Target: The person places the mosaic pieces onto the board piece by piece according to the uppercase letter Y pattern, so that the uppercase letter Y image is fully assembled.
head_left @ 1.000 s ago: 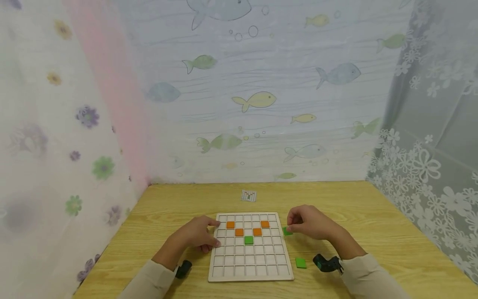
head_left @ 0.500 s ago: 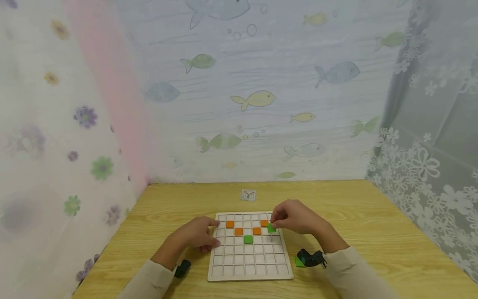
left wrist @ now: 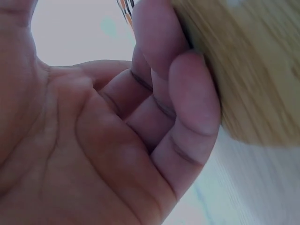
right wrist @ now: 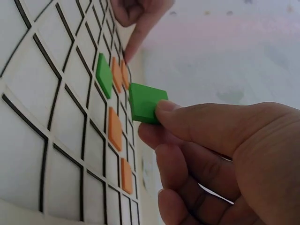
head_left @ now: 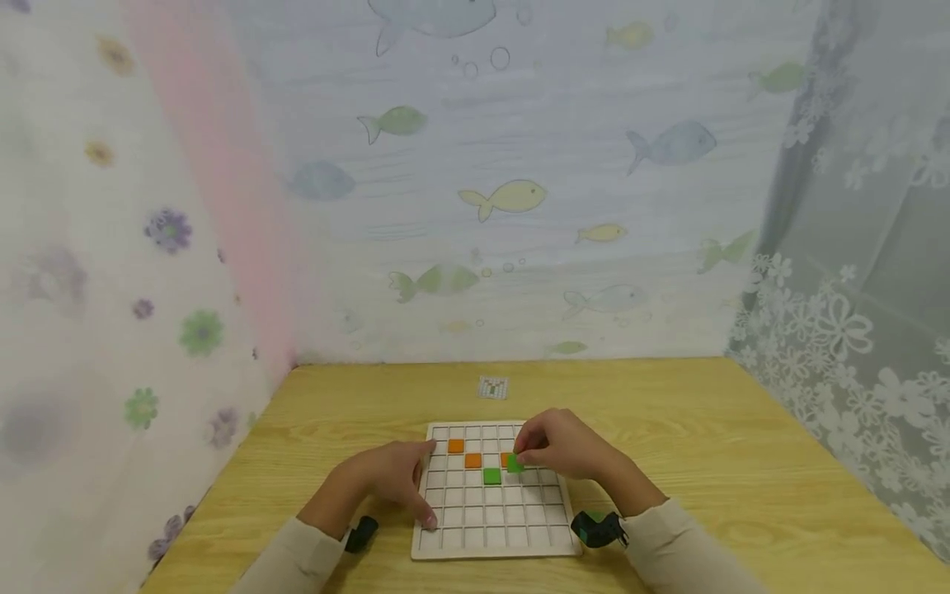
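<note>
head: right hand (head_left: 567, 450) pinches green tile (head_left: 514, 465) over board (head_left: 496, 528), just right of placed green tile (head_left: 491, 476); orange tiles (head_left: 472, 460) seated, most cells bare; left hand (head_left: 397, 478) fingers loosely bent, resting on board's left edge; wood table (head_left: 742, 462), fish-print curtain behind

left wrist: palm, curled fingers (left wrist: 187, 108), nothing held

right wrist: thumb and fingers (right wrist: 197, 124) grip tile (right wrist: 146, 102), not yet seated

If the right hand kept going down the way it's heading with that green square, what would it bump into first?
Probably the grid board: the right hand pinches the green tile just above an empty cell, beside the placed green tile. Exact depth is unclear.
</note>
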A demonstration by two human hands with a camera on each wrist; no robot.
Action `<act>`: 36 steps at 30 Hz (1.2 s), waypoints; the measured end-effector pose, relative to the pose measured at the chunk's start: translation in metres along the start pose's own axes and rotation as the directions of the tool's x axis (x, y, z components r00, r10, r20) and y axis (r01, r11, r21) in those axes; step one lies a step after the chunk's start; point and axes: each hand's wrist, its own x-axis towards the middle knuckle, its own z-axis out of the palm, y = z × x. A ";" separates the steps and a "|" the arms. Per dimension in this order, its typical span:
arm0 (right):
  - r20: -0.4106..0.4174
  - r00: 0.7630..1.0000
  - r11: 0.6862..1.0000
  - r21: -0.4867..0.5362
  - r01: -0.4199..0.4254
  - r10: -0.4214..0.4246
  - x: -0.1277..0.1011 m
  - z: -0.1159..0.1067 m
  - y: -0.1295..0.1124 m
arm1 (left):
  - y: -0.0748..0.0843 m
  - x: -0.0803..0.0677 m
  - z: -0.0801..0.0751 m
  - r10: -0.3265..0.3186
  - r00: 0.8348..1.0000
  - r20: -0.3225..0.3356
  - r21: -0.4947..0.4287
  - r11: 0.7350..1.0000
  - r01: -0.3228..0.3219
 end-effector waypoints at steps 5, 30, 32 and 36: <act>-0.010 1.000 0.999 0.032 0.023 -0.023 0.003 0.010 -0.002 | 0.002 0.001 0.001 -0.020 1.000 -0.002 0.003 1.000 0.020; -0.014 1.000 1.000 0.023 0.017 -0.016 0.008 0.033 -0.009 | 0.000 0.004 0.004 -0.050 0.998 -0.039 -0.070 0.996 0.048; -0.021 1.000 1.000 0.011 0.010 -0.010 0.008 0.034 -0.009 | -0.001 0.004 0.005 -0.053 0.998 -0.042 -0.069 0.996 0.050; -0.038 0.999 1.000 -0.005 0.000 0.000 0.008 0.037 -0.009 | 0.000 0.004 0.006 -0.054 0.997 -0.048 -0.072 0.996 0.051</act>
